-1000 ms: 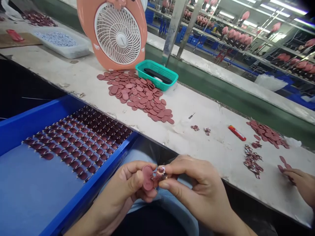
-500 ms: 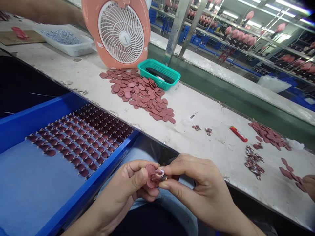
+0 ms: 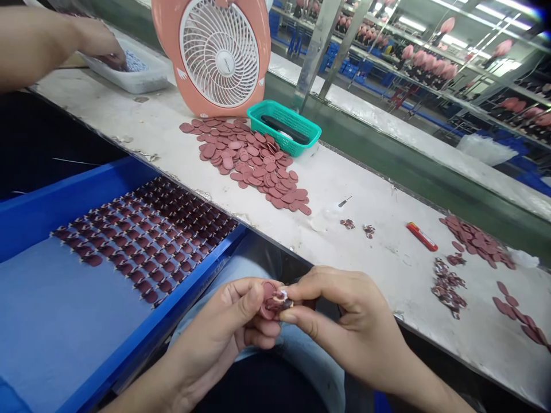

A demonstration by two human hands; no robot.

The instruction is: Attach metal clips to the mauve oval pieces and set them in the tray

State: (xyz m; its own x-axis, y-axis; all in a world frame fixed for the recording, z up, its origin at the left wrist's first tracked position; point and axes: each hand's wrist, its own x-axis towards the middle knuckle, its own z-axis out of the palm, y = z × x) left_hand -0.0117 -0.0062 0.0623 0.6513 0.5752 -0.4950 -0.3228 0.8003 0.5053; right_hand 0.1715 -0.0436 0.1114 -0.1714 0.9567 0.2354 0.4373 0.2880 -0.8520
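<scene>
Between thumb and fingers, my left hand (image 3: 235, 321) pinches a reddish-brown oval disc (image 3: 267, 299) above my lap. My right hand (image 3: 344, 321) grips a small dark brown and white figure piece (image 3: 282, 299), which lies against the disc's face. The fingertips hide part of both pieces. At the left, a blue tray (image 3: 109, 358) holds rows of similar assembled pieces (image 3: 148, 241). A large pile of loose discs (image 3: 253, 163) lies on the worktable (image 3: 336, 252). Small figure pieces (image 3: 447, 287) are heaped at the right.
An orange fan (image 3: 172, 34) stands behind the disc pile, beside a green basket (image 3: 307, 143). A red marker-like object (image 3: 422, 236) and more discs (image 3: 477, 241) lie at the right. Another person's hand (image 3: 101, 43) reaches into a white tub (image 3: 150, 80).
The figure piece and disc are closer together, with the disc turned slightly. The other person's hand has come into the white tub. A hand at the right edge has left view.
</scene>
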